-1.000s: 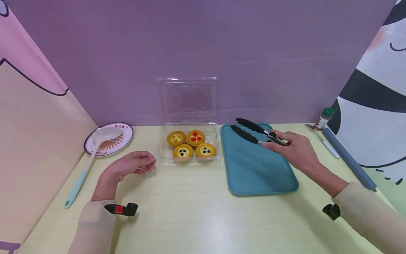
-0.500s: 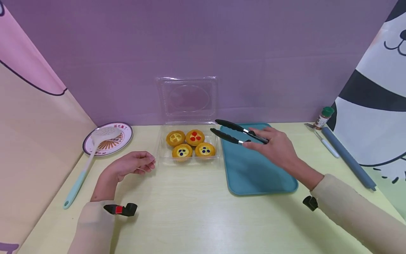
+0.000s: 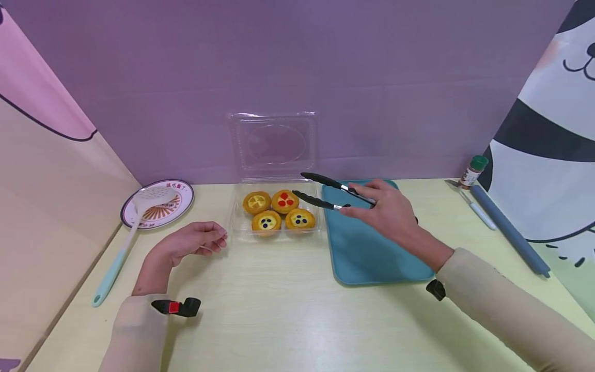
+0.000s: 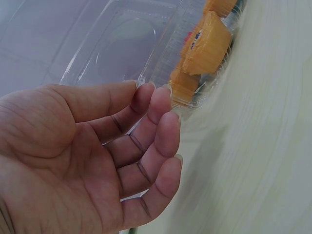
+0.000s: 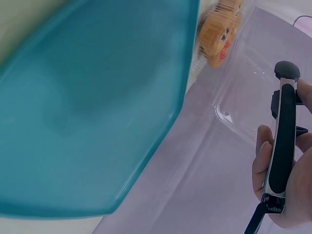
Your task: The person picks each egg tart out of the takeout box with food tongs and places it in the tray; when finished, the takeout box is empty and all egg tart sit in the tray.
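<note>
My right hand (image 3: pixel 386 214) grips black-tipped tongs (image 3: pixel 325 191), seen close in the right wrist view as tongs (image 5: pixel 283 146). Their two tips stand apart above the right side of a clear plastic box (image 3: pixel 237 227). The box holds several small tarts: a red-topped tart (image 3: pixel 285 201), a yellow tart (image 3: pixel 256 202) and two blue-dotted tarts (image 3: pixel 266 222). Its lid (image 3: pixel 274 144) stands upright against the wall. My left hand (image 3: pixel 197 240) rests on the table left of the box, fingers loosely curled and holding nothing, its fingers (image 4: pixel 156 146) close to the box's corner (image 4: pixel 195 92).
A teal tray (image 3: pixel 372 253) lies right of the box, under my right hand. At the back left a patterned plate (image 3: pixel 178 194) carries a slotted spatula (image 3: pixel 123 243). A green-capped spice jar (image 3: pixel 473 173), a small knife (image 3: pixel 471 205) and a grey roll (image 3: pixel 509 230) lie at the right.
My right hand has carried the tongs leftward, from over the tray to over the box's right side. The left hand has stayed still.
</note>
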A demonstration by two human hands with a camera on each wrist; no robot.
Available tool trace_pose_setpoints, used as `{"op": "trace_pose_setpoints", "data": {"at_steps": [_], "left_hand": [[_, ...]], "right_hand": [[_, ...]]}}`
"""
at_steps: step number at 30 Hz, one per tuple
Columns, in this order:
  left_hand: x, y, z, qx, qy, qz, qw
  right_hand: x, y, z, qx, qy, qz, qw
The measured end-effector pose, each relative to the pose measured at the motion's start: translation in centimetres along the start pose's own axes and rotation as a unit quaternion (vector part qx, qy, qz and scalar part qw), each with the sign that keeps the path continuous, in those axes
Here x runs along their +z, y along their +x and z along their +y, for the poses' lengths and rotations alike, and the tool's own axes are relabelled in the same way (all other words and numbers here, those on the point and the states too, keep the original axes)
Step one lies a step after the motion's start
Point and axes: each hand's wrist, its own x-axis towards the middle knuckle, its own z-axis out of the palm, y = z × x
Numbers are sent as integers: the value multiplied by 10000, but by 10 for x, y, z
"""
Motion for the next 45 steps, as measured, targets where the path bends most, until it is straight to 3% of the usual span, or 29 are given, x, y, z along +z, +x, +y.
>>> {"op": "trace_pose_setpoints", "data": {"at_steps": [12, 31, 45], "left_hand": [[0, 3, 2, 27, 17, 4, 10000], [3, 3, 2, -47, 13, -25, 10000], [1, 0, 1, -34, 24, -1, 10000]], "right_hand": [[7, 14, -14, -15, -347, -437, 9984], [44, 45, -43, 96, -491, -1064, 9931], [65, 72, -77, 464, -841, -1756, 9798]]}}
